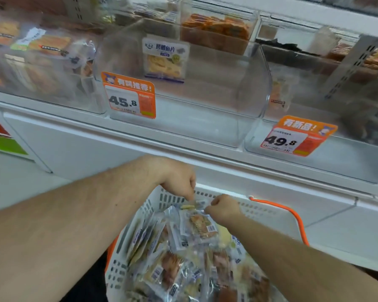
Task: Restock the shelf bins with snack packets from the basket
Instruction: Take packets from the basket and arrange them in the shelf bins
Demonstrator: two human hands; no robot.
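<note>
From the head view, both hands reach into a white slotted plastic basket [260,211] heaped with clear-wrapped snack packets [172,269]. The left hand [179,182] pinches a small packet with curled fingers; the right hand [224,208] pinches a striped packet [202,225]. Above, a clear plastic shelf bin [238,118] holds 1 upright packet [165,58] behind an orange 45.8 price tag [129,94].

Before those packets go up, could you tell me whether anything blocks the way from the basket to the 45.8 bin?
Nothing visible does. Both hands, left and right, hold packets over the basket; the clear bin above is open-topped.
</note>
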